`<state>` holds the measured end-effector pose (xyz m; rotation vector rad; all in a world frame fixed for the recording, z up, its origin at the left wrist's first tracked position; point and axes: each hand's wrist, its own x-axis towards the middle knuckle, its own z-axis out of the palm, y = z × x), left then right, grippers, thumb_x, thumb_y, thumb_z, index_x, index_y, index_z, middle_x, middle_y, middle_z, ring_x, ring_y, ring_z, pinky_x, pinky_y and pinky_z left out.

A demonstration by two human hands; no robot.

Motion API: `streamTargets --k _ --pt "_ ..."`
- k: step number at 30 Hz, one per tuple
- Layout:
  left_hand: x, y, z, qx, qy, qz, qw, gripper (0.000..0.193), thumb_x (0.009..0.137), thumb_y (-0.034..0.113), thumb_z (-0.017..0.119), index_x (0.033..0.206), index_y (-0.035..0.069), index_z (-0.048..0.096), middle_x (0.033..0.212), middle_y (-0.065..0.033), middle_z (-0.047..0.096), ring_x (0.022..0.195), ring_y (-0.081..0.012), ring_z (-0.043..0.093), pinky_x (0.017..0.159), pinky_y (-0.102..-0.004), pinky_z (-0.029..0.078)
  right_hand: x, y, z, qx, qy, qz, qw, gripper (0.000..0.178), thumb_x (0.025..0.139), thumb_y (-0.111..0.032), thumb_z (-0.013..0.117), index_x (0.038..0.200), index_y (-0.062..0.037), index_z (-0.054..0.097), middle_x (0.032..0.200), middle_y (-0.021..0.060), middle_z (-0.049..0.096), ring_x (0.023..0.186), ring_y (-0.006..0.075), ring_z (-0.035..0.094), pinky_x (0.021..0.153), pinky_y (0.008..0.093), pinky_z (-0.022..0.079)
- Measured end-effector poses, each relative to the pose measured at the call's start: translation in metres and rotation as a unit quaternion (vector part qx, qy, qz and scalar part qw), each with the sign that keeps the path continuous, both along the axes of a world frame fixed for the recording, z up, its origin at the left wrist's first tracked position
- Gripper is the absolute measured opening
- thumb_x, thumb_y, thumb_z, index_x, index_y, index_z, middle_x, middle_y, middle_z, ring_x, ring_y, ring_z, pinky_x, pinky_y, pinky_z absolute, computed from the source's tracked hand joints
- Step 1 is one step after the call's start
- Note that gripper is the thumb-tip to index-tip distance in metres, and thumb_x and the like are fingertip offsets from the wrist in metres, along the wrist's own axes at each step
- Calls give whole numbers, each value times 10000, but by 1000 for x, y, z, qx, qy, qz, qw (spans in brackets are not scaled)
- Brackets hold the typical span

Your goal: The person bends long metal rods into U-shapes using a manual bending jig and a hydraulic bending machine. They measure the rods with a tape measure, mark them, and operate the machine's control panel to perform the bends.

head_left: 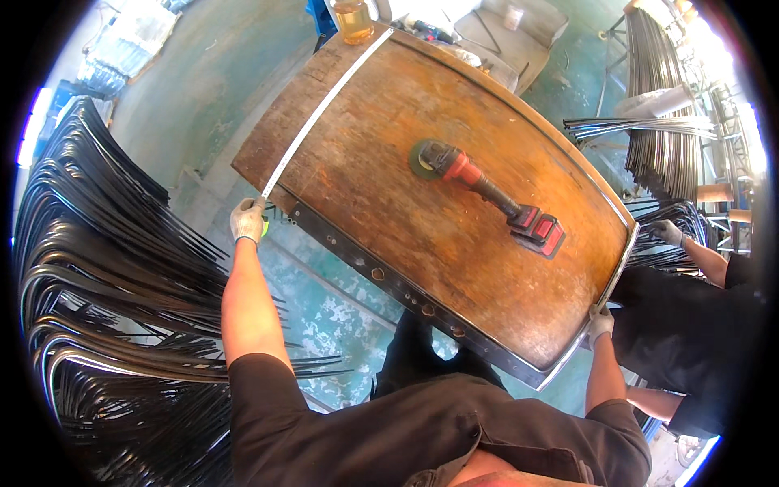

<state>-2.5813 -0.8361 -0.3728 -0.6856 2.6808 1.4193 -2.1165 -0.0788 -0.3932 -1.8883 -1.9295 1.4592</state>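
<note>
My left hand (247, 220), gloved, is closed around a tape measure at the near left corner of a worn wooden tabletop (365, 154); a bit of its green case (265, 226) shows. From there the white tape blade (324, 104) runs across the wood to the far edge. At the right end of the table, my gloved right hand (600, 322) grips a thin bent metal bar (618, 274) that follows the table's edge; its fingers are partly hidden. A red and black cordless angle grinder (479, 188) lies on the tabletop between my hands.
A steel angle rail (398, 299) with holes edges the near side. Bundles of bent black rods (105, 268) stand left; more rods (661, 89) hang at far right. A co-worker's gloved hand (668, 233) is beside the table's right end. A jar of amber liquid (354, 22) stands at the far corner.
</note>
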Motion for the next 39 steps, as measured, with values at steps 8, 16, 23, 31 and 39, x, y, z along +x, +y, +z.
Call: streamTargets --k 8,16,23,31,39 --pt "-5 -4 -12 -56 1 -14 998 335 854 286 690 709 -6 612 587 -51 486 548 -134 452 528 -345 388 16 23 -14 -29 0 -8 1000 343 948 -109 630 1271 -2 593 1029 67 679 842 173 634 745 316 518" --pt "-6 0 -7 -73 -6 -27 997 361 861 312 698 734 -13 610 598 -54 488 561 -133 446 541 -341 392 -3 3 6 -17 -30 -13 999 301 953 -124 618 1238 -28 613 888 27 664 692 141 598 595 310 481" --pt "-6 10 5 -36 -31 -12 999 348 860 311 692 741 -8 618 598 -60 500 525 -147 471 507 -339 406 -6 0 18 -42 -61 -3 997 276 955 -168 608 1216 -81 628 698 -34 558 484 99 435 410 289 301" --pt "-17 -1 -12 -62 -40 -33 997 335 838 359 681 831 24 693 698 -143 634 613 -223 600 617 -355 474 11 13 5 -47 -40 -38 997 335 962 -198 624 1274 -82 590 908 -11 652 667 121 575 531 289 455" --pt "-13 -2 -8 -141 -40 -25 989 325 851 343 679 838 18 691 695 -133 629 612 -215 599 613 -351 471 -10 -2 14 -34 -10 -71 997 317 981 -196 596 1277 -82 587 921 -12 672 649 118 592 491 270 448"
